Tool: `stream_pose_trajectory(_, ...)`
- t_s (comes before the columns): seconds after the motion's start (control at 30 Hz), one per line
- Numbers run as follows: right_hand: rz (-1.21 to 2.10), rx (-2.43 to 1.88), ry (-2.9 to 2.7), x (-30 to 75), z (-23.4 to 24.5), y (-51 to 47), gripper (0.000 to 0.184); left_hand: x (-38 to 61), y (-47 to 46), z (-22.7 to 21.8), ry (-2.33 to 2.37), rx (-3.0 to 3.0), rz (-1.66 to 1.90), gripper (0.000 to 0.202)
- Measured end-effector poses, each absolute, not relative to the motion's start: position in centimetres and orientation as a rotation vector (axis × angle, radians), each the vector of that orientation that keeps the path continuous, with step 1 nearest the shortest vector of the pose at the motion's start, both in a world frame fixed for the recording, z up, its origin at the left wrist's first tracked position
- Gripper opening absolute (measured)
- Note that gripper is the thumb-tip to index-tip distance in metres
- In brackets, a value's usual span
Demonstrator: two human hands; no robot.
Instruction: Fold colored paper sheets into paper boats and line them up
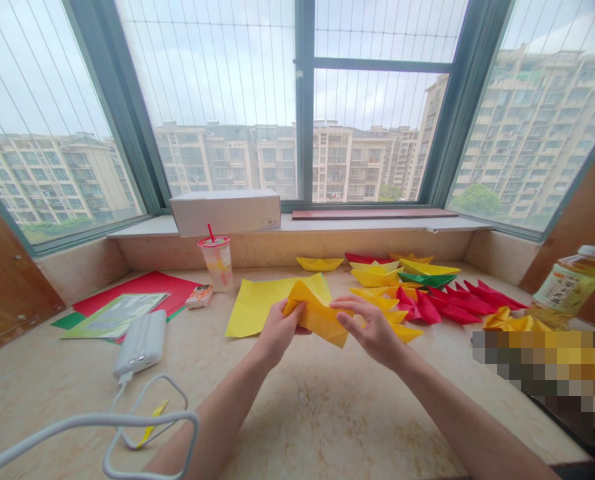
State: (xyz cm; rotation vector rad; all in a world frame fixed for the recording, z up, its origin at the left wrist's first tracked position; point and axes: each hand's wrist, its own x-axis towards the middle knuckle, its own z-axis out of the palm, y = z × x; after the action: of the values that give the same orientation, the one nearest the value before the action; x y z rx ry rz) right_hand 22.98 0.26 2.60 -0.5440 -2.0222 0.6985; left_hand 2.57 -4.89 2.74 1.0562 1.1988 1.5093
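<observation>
Both my hands hold a folded piece of orange-yellow paper just above the marble counter. My left hand pinches its left edge, fingers closed on it. My right hand grips its right side, thumb under and fingers over. A flat yellow sheet lies right behind the held paper. To the right sit several finished paper boats, yellow, green and red.
A plastic cup with a red straw stands at the back. Red and green sheets lie at left with a white power bank and its cable. A bottle stands at far right. A white box rests on the sill.
</observation>
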Motion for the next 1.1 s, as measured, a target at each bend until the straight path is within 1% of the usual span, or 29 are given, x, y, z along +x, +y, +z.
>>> stream_pose_trajectory(0.1, 0.697, -0.604, -2.007, 22.9, 2.6, 0.1, 0.031, 2.8, -4.8, 2.6, 1.121, 0.994, 1.615, 0.031)
stream_pose_trajectory(0.13, 0.677, -0.622, -1.992, 22.9, 2.5, 0.1, 0.03, 2.9, -5.0, 2.6, 1.081, 0.982, 1.609, 0.032)
stream_pose_trajectory(0.23, 0.607, -0.642, -1.921, 22.8, 2.1, 0.4, 0.018, 3.2, -5.5, 3.0, 0.926, 0.987, 1.482, 0.037)
stream_pose_trajectory(0.3, 0.572, -0.624, -1.868, 22.7, 1.9, 0.7, 0.016, 3.4, -5.8, 3.2, 0.831, 0.984, 1.409, 0.037)
stream_pose_trajectory(0.37, 0.583, -0.632, -1.766, 22.7, 1.8, 1.0, 0.025, 3.5, -6.0, 3.3, 0.797, 0.957, 1.399, 0.035)
stream_pose_trajectory(0.47, 0.755, -0.653, -1.535, 22.6, 1.9, 1.2, 0.049, 3.7, -5.9, 3.2, 0.806, 0.908, 1.395, 0.033)
stream_pose_trajectory(0.5, 0.841, -0.644, -1.48, 22.5, 2.0, 1.2, 0.051, 3.7, -5.9, 3.1, 0.803, 0.901, 1.388, 0.033)
stream_pose_trajectory(0.6, 1.057, -0.594, -1.402, 22.3, 2.6, 1.2, 0.043, 3.6, -6.0, 3.1, 0.77, 0.92, 1.356, 0.036)
stream_pose_trajectory(0.63, 1.106, -0.583, -1.378, 22.3, 2.8, 1.2, 0.046, 3.6, -6.0, 3.2, 0.76, 0.944, 1.343, 0.037)
stream_pose_trajectory(0.73, 1.194, -0.577, -1.298, 22.5, 3.4, 1.2, 0.063, 3.3, -6.0, 3.3, 0.799, 1.072, 1.317, 0.039)
stream_pose_trajectory(0.77, 1.213, -0.587, -1.29, 22.6, 3.5, 1.2, 0.062, 3.2, -6.0, 3.3, 0.848, 1.122, 1.316, 0.04)
stream_pose_trajectory(0.8, 1.229, -0.601, -1.293, 22.7, 3.5, 1.3, 0.057, 3.1, -5.9, 3.3, 0.91, 1.165, 1.319, 0.041)
stream_pose_trajectory(0.87, 1.248, -0.619, -1.318, 22.8, 3.3, 1.5, 0.041, 2.9, -5.7, 3.1, 1.019, 1.218, 1.321, 0.046)
stream_pose_trajectory(0.93, 1.252, -0.626, -1.36, 22.9, 3.1, 1.6, 0.03, 2.8, -5.5, 2.9, 1.05, 1.221, 1.323, 0.052)
stream_pose_trajectory(1.03, 1.252, -0.659, -1.491, 23.0, 2.8, 1.7, 0.02, 2.8, -5.3, 2.7, 1.002, 1.188, 1.358, 0.058)
stream_pose_trajectory(1.1, 1.28, -0.706, -1.636, 23.4, 3.0, 1.5, 0.017, 2.8, -5.3, 2.7, 0.991, 1.161, 1.406, 0.058)
